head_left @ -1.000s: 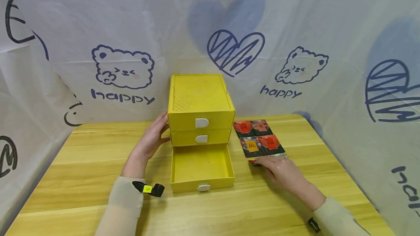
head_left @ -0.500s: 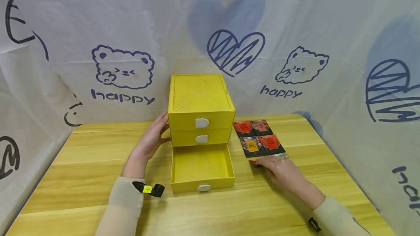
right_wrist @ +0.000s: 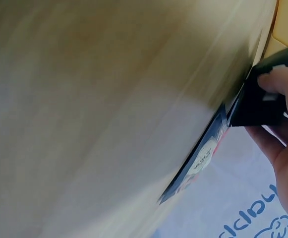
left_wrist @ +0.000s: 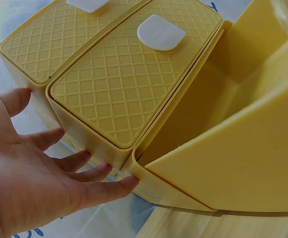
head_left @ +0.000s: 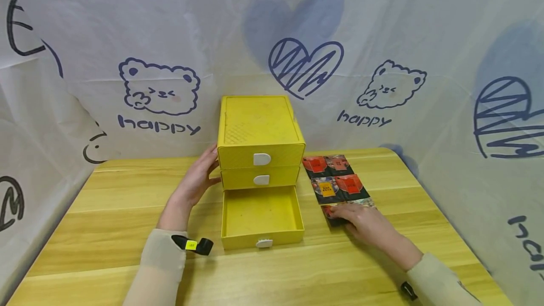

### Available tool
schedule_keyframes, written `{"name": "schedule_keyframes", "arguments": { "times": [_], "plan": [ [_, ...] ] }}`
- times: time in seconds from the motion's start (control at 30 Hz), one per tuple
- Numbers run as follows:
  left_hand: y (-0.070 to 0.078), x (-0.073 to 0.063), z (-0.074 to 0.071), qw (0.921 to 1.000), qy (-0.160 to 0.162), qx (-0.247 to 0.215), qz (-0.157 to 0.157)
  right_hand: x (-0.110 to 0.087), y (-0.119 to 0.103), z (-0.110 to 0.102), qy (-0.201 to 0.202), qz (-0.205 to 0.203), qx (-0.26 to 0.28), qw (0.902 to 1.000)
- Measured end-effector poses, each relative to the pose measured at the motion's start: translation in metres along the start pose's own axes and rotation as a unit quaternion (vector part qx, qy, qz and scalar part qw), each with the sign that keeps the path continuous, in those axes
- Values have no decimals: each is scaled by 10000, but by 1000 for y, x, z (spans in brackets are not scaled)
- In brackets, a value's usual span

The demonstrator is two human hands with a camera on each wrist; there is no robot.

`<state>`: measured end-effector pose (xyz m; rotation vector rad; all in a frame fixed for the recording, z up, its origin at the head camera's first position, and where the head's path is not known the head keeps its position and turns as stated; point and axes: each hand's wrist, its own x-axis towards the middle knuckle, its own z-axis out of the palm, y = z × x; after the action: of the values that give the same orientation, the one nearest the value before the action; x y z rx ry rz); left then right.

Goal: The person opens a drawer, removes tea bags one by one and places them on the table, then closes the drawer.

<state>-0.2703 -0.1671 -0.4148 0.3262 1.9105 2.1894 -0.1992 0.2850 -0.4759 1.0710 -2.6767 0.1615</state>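
Note:
A yellow three-drawer box (head_left: pixel 261 122) stands on the table, its bottom drawer (head_left: pixel 262 211) pulled out and nothing visible inside. Against the box's left side rests my left hand (head_left: pixel 196 178); in the left wrist view, its fingers (left_wrist: pixel 109 191) are spread and their tips touch the side wall. My right hand (head_left: pixel 361 221) pinches a small flat dark packet (right_wrist: pixel 262 94), thumb on one face and fingers behind it. This packet is tilted up off the table in the right wrist view. Beyond it lie several packets (head_left: pixel 350 185) with red and orange labels, in rows.
The wooden table (head_left: pixel 106 249) reaches out on both sides of the box. A white cloth (head_left: pixel 170 22) with blue bear and heart drawings hangs behind and at the sides. White tabs (head_left: pixel 261 159) mark the drawer fronts.
The packet under my right hand shows more of its dark front part in the head view than before. The left hand and the box have stayed still.

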Motion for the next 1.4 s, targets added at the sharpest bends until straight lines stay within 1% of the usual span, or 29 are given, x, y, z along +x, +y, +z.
{"name": "schedule_keyframes", "arguments": {
  "times": [0.17, 0.27, 0.47, 0.8, 1.4],
  "plan": [
    [0, -1, 0, 10000, 22, 4, -13, -1, 3, -2, -437, 21, 276, 9987],
    [0, -1, 0, 10000, 22, -6, -11, -2, 4, -2, -567, 14, 409, 9976],
    [-1, 0, 0, 10000, 32, -36, -9, -4, 5, -1, -621, -10, 544, 9966],
    [-2, 0, -1, 10000, 54, -16, -17, -3, 4, -4, -952, 147, 761, 9924],
    [-1, 0, -1, 10000, 14, -33, 14, -4, 8, -2, -1017, 126, 751, 9919]
  ]
}}
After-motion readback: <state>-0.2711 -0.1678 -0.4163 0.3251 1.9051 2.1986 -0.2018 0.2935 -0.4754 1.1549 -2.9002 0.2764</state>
